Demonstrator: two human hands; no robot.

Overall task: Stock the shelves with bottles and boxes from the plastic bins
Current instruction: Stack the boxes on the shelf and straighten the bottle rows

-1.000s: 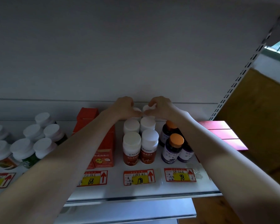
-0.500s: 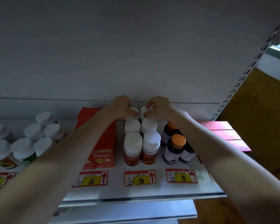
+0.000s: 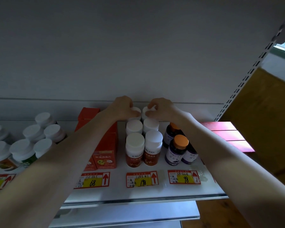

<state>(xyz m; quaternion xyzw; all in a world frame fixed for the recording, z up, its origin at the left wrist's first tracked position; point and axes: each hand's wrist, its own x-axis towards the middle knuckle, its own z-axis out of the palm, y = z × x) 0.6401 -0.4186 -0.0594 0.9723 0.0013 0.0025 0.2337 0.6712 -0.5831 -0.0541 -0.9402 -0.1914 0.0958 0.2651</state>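
I am looking at a white shelf (image 3: 155,193) that runs across the lower half of the frame, with a plain pale back panel (image 3: 138,55) filling everything above it. A slotted metal upright (image 3: 247,74) climbs toward the upper right corner, with a brown wall (image 3: 270,104) beyond it. A second, lower shelf (image 3: 130,211) shows along the bottom edge.

Along the front lip sit red and yellow price tags marked 68 (image 3: 92,180), 198 (image 3: 142,179) and 98 (image 3: 184,176). Behind the 68 tag stand orange boxes (image 3: 105,155). Behind the 198 tag are white-capped bottles with red labels (image 3: 135,150), in two columns running back to the panel. To the right of them are dark purple bottles with orange caps (image 3: 178,150), then flat red boxes (image 3: 227,135) at the right end of the shelf. At the lower left are more white-capped bottles (image 3: 23,152), one with a green label.

Both forearms reach in from the bottom corners and meet at the back of the two columns. My left hand (image 3: 122,107) has its fingers curled over the cap of the left back bottle (image 3: 136,111), grasping it. My right hand (image 3: 161,109) pinches the cap of the right back bottle (image 3: 146,112) between thumb and fingertips. The two bottles stand side by side against the back panel, directly behind the other white-capped pairs. The two hands are close together but not touching.
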